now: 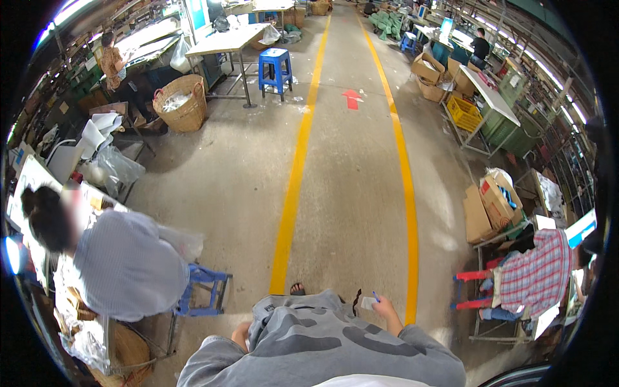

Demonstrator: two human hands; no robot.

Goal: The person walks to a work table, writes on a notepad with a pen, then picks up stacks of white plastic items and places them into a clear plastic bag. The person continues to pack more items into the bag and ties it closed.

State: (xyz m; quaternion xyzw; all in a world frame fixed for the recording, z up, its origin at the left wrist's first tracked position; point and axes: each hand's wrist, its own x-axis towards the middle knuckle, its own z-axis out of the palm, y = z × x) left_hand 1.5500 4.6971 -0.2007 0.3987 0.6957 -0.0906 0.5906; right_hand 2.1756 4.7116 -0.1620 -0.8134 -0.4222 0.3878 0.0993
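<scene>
My right hand [385,307] is in front of my body at the lower middle, its fingers closed on a small pale, see-through thing [367,302]. A thin blue piece [376,296], perhaps a pen, shows at the fingertips; its exact kind is too small to make out. Beside it hangs a dark wavy strip [356,301], and I cannot tell whether it is joined to what I hold. Of my left arm only a bit of bare forearm [241,335] shows; the grey shirt [309,342] hides the hand. One sandalled foot [297,289] is on the floor.
Two yellow lines [300,168] [403,168] edge the aisle, with a red arrow [351,99] between them. Seated workers flank me at left [129,264] and right [535,267]. A blue stool [275,71], wicker basket [182,106], cardboard boxes [493,203] and a white-topped table [483,93] stand alongside.
</scene>
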